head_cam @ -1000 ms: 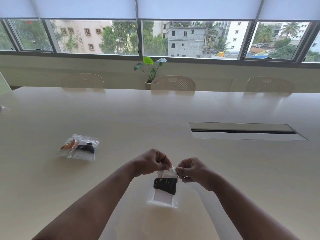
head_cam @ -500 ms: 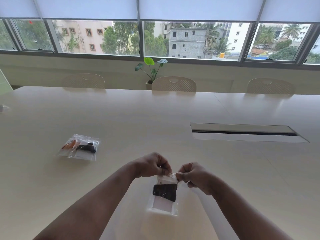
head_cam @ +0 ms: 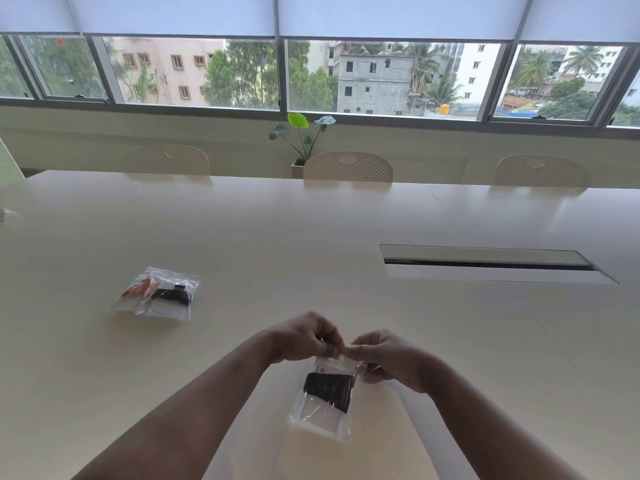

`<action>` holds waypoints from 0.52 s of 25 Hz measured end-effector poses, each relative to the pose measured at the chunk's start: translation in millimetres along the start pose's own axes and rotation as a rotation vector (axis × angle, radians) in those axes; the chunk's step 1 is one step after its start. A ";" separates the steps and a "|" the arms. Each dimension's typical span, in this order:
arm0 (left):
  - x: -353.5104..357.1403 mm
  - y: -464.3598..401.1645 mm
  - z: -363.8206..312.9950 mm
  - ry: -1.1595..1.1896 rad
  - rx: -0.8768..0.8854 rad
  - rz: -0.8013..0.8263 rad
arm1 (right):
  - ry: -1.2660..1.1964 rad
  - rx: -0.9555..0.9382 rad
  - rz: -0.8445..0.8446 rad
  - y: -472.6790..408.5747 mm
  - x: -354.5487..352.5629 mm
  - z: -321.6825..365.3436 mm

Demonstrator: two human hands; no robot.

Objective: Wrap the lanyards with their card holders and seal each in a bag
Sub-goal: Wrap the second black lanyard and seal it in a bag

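A clear plastic bag (head_cam: 320, 419) hangs above the table, holding a card holder wrapped in a black lanyard (head_cam: 329, 390). My left hand (head_cam: 304, 337) pinches the bag's top edge from the left. My right hand (head_cam: 384, 356) pinches the same top edge from the right, fingertips nearly meeting the left hand's. To the left on the table lie two bagged bundles (head_cam: 157, 294), one with an orange lanyard, one with a black one.
The cream table (head_cam: 277, 237) has a long cable slot (head_cam: 491, 265) at the right. Three chairs (head_cam: 348, 168) stand along the far edge, with a small potted plant (head_cam: 301, 140) behind them under the windows.
Both hands have kept their pinch on the bag's top edge and drawn closer together. The bag hangs slightly more tilted than before.
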State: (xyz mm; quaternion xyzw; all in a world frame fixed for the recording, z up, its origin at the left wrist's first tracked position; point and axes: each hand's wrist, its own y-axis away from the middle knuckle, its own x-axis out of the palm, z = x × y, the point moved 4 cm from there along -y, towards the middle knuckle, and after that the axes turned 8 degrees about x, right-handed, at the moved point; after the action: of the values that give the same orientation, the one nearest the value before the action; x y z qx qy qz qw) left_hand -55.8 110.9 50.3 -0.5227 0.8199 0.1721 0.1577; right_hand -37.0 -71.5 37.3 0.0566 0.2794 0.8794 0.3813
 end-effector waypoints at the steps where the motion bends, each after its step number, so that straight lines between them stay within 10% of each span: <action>1: 1.4 -0.4 -0.1 0.002 0.002 0.000 | 0.002 -0.009 -0.001 -1.0 1.0 -1.0; 10: 7.2 10.9 18.3 0.777 -0.088 -0.311 | -0.247 -0.055 -0.101 -12.3 -7.2 -11.1; 13: 13.9 10.8 22.8 0.693 -0.067 -0.325 | -0.288 -0.103 -0.118 -15.8 -9.0 -8.4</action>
State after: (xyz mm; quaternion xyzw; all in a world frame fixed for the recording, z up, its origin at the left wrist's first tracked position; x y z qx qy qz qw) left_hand -69.5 114.2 25.1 -0.6781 0.7249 -0.0154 -0.1206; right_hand -23.2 -72.8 22.8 0.1461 0.1793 0.8515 0.4706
